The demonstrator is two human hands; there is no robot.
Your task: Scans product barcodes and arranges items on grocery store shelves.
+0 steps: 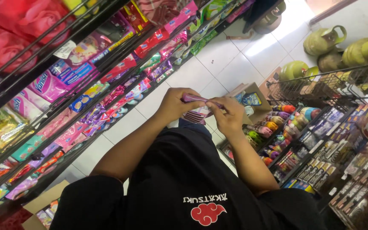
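Sachet strip: a strip of small pink and purple sachets point(197, 106) sits between my two hands, out in front of my chest and above the white tiled floor point(231, 64); its top edge runs from one hand to the other, and the rest hangs down in folded rows just below my fingers.

Left hand: my left hand point(176, 103) is clenched on the left end of the strip, thumb on top and fingers curled under it.

Right hand: my right hand point(228, 115) pinches the right end of the same top edge, fingertips touching the packets (the two hands are nearly meeting over it).

Shirt: my black shirt point(179, 179) fills the lower middle of the view, with a red cloud print on it.

Cardboard box: an open brown box point(252, 96) stands on the floor just beyond my right hand, with a blue packet showing inside.

Left shelves: a wire rack point(43, 127) runs along my left side, packed with pink, purple, red and yellow sachets and pouches hanging in rows.

Right shelves: a dark rack point(320, 145) to my right holds small colourful bottles on the nearer tiers and dark boxed goods farther out.

Gas cylinders: several green cylinders point(320, 40) stand on the floor at the far right, well apart from my hands.
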